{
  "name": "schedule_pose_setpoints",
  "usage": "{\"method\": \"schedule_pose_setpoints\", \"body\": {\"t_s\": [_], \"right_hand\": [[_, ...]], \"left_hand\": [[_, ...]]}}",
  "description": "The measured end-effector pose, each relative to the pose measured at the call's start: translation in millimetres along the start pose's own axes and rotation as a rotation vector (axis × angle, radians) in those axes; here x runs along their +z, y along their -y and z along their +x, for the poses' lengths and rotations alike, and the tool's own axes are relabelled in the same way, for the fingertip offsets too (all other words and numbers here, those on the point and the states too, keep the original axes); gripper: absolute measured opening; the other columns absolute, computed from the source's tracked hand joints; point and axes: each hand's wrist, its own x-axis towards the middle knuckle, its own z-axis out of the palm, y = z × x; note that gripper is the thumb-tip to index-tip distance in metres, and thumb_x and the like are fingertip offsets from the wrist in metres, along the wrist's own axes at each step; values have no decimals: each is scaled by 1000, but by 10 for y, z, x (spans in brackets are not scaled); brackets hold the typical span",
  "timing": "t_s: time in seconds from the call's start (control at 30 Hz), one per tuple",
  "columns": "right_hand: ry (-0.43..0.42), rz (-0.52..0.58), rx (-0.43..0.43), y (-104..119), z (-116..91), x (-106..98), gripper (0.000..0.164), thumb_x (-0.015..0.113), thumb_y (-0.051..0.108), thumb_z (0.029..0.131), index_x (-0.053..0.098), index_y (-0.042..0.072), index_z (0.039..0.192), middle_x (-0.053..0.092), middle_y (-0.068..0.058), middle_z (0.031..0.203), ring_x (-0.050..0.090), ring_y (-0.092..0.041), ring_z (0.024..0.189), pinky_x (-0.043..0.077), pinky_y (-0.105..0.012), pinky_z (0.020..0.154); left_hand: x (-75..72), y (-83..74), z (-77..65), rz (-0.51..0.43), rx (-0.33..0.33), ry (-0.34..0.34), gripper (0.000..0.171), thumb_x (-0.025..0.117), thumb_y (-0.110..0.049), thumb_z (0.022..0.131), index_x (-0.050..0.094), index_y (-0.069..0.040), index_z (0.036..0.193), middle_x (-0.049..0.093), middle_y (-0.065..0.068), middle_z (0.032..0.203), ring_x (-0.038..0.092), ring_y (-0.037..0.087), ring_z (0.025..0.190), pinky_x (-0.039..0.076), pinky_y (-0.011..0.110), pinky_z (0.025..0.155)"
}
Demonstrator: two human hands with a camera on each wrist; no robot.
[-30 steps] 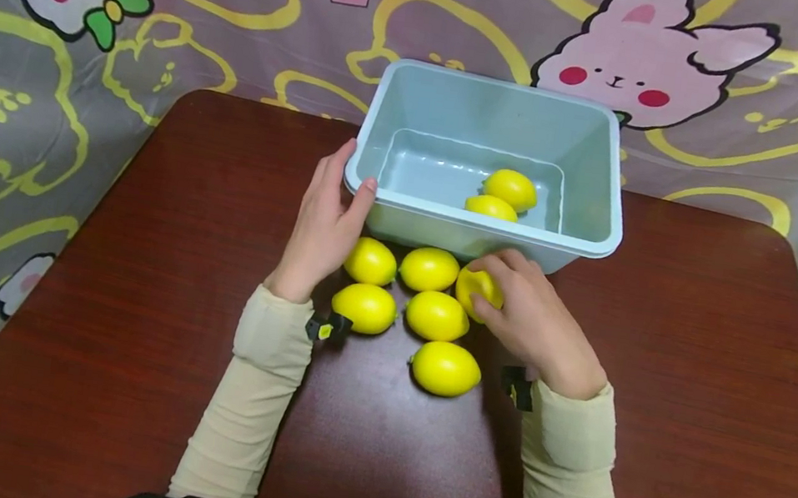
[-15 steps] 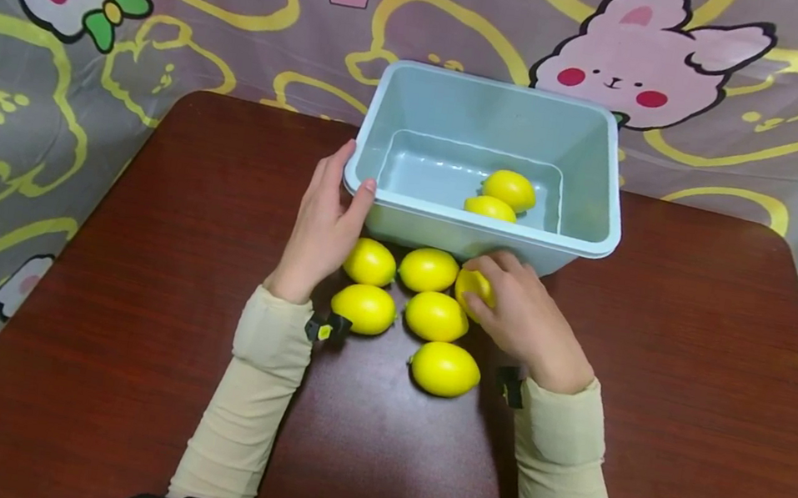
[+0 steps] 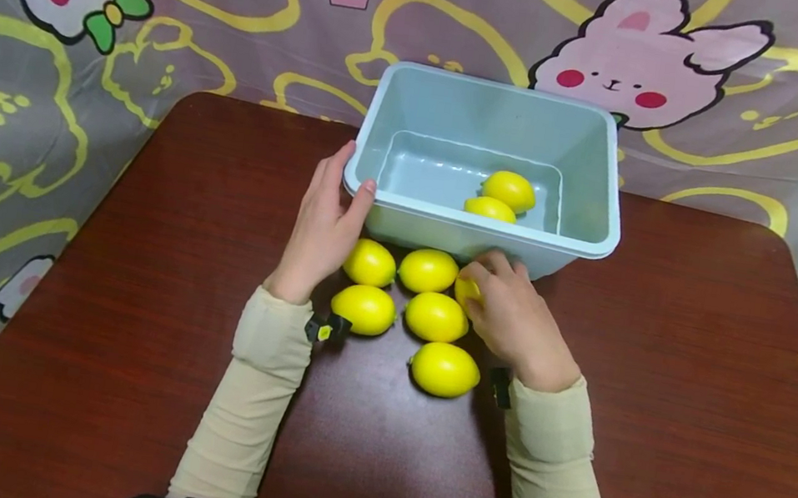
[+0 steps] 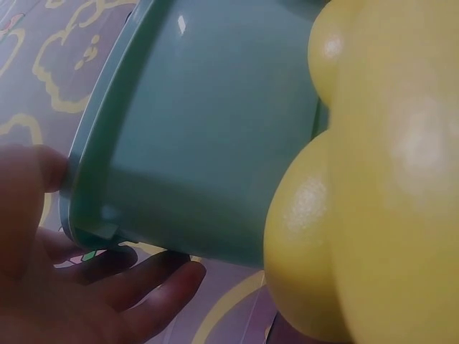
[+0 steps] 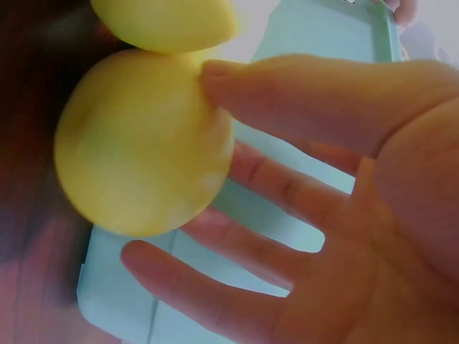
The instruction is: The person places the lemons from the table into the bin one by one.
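Observation:
A light blue plastic bin (image 3: 495,93) stands at the back of the table, with two lemons (image 3: 509,191) inside. My left hand (image 3: 322,226) holds its front left corner, thumb at the front rim and fingers along the side; the left wrist view shows the fingers (image 4: 161,290) against the wall. In front of the bin, my right hand (image 3: 514,319) grips a lemon (image 3: 466,292) between thumb and fingers, close to the front wall. The right wrist view has this lemon (image 5: 143,143) beside another lemon (image 5: 168,21). Several more lemons (image 3: 429,271) lie in rows between the hands.
The brown table (image 3: 131,331) has a dark wood grain. Behind it hangs a patterned cloth (image 3: 460,13) with cartoon animals, close to the bin's back. The nearest loose lemon (image 3: 444,370) lies in front of the others.
My right hand and forearm have shifted slightly left around the lemon, covering more of it. The left hand, bin and other lemons stay in place.

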Motion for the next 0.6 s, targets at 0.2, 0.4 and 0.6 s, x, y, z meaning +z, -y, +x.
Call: {"method": "schedule_pose_setpoints", "body": {"t_s": [0.2,0.4,0.6], "right_hand": [[31,-6,6,6,-26,-53,32,60,2,87,65,7,118,51,-11,126,47,-37,109,49,-52,82],[105,14,13,-47,-77,-141,42,59,-3,81,62,5,122,50,-14,126,45,-38,109,46,-51,85],[141,65,-17,-113,-104,-185,47,66,-3,76,60,1,123,48,-21,123,43,-39,108,43,-48,89]], "left_hand": [[-4,-10,3,3,-9,1,59,48,-28,100,29,-5,150,38,16,147,45,27,126,40,42,107],[-7,-12,-3,10,-11,2,59,48,-28,100,29,-5,151,38,16,147,44,27,127,38,42,109],[-2,-4,2,4,9,-9,58,48,-26,100,29,-4,150,39,17,146,44,27,127,37,42,109]]}}
